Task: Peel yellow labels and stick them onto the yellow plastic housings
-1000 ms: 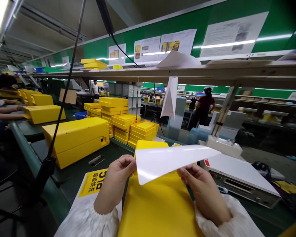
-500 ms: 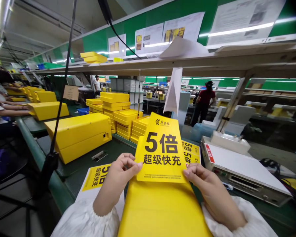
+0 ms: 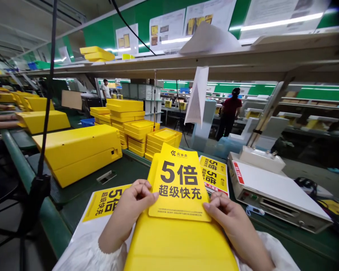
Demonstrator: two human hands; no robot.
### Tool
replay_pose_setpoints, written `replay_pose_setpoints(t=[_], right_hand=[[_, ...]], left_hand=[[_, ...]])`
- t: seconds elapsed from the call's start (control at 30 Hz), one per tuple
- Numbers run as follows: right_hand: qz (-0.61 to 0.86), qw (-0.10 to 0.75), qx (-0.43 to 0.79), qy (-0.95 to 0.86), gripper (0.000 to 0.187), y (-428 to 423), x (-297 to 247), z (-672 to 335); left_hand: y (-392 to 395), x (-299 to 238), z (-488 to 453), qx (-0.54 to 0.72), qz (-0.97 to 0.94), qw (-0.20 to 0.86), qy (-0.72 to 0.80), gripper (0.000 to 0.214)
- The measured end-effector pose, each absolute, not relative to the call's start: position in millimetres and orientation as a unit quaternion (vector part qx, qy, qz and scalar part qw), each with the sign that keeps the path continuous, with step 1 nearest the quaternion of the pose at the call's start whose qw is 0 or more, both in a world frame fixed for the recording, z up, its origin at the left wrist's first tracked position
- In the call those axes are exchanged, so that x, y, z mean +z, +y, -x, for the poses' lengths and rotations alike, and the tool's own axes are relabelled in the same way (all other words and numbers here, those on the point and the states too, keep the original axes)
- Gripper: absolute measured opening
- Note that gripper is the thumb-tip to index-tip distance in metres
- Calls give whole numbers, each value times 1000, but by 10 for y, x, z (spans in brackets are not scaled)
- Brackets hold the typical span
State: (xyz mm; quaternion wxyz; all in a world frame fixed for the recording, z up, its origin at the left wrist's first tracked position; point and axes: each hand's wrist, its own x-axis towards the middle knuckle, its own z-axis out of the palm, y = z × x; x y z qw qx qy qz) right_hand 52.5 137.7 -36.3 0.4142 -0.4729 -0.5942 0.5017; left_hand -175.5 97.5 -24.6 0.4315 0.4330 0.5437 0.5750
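Observation:
A yellow sticker (image 3: 179, 184) printed with a black "5" and characters faces me, held over a large yellow plastic housing (image 3: 180, 244) that lies in front of me. My left hand (image 3: 132, 203) pinches the sticker's lower left edge, fingers curled. My right hand (image 3: 228, 216) pinches its lower right corner. Both wrists are in white sleeves. A white sheet with a yellow label (image 3: 106, 203) lies under my left hand on the green bench.
More yellow labels (image 3: 214, 175) lie beyond the housing. A grey-white machine (image 3: 271, 192) stands at the right. A long yellow housing (image 3: 76, 150) and stacked yellow trays (image 3: 141, 131) sit at the left and middle. Other people's arms (image 3: 1, 120) reach in far left. A black cable (image 3: 45, 113) hangs down.
The sheet turned from its white back to its printed yellow face, then came down closer to the yellow housing. Both hands kept hold of its lower corners.

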Motion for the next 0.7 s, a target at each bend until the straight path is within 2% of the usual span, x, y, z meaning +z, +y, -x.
replay_pose_setpoints(t=[0.27, 0.47, 0.7], right_hand=[[472, 366, 510, -619, 41, 1495, -482, -605], [467, 376, 535, -595, 42, 1493, -466, -590], [496, 410, 510, -571, 43, 1447, -360, -484]], left_hand=[[932, -271, 1692, 611, -385, 457, 520, 37], [933, -285, 1662, 633, -370, 442, 517, 35], [935, -265, 1677, 609, -397, 421, 542, 32]])
